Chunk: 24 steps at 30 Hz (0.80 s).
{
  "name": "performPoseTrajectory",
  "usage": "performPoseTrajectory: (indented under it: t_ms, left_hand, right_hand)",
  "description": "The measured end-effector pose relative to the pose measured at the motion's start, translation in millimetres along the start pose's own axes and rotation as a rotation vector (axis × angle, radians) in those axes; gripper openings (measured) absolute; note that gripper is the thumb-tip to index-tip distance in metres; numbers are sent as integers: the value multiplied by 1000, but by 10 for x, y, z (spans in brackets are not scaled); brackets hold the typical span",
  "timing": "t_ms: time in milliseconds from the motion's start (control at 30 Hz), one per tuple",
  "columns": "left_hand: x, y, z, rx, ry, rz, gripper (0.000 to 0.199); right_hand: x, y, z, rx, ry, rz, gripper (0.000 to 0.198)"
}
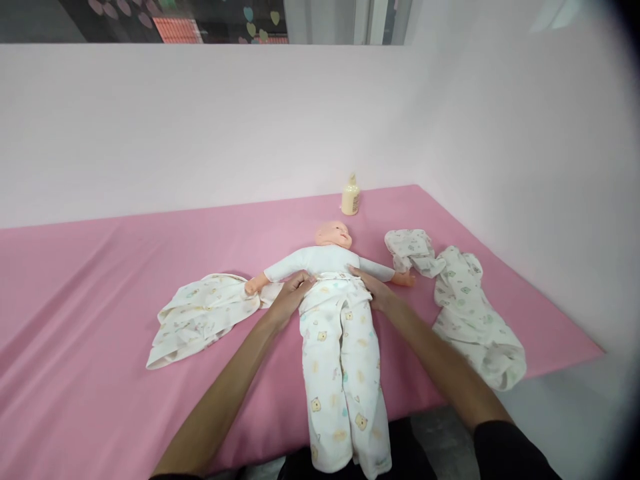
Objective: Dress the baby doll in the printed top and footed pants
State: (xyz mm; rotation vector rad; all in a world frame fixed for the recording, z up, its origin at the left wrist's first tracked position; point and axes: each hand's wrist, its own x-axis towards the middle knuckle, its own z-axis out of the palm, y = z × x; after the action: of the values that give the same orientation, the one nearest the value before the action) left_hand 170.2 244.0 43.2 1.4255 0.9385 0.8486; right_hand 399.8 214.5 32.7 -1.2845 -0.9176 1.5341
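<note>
Both hands (pixel 294 293) (pixel 374 289) at patterned trousers (pixel 323 340), one each side, forearms (pixel 240 373) converging

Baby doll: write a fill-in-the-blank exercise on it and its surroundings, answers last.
The left hand and right hand touch the white bear-print fabric trousers at the ____, above the legs.
The bald baby doll in a white long-sleeved top lies on its ____ on the wide pink sheet.
The cream plastic pump bottle is nearest the doll's ____.
One doll hand overlaps the pale patterned cloth garment on the person's ____ side.
Missing words: waistband; back; head; left.
</note>
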Motion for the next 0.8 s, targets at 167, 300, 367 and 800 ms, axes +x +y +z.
performPoseTrajectory:
  t_ms: [167,300,367,800]
  left_hand:
    - [39,-11,10,-60,-17,-69,38]
    - [29,11,29,-16,2,-37,41]
    - [19,22,40,46,25,-18,41]
    - [-518,-58,70,297,86,-113,45]
  right_hand:
    - [127,85,-21,204,-250,148,45]
    - [175,138,-63,232,-262,121,35]
    - [186,137,-74,241,-247,92,31]
    - [210,101,-45,233,-158,93,26]
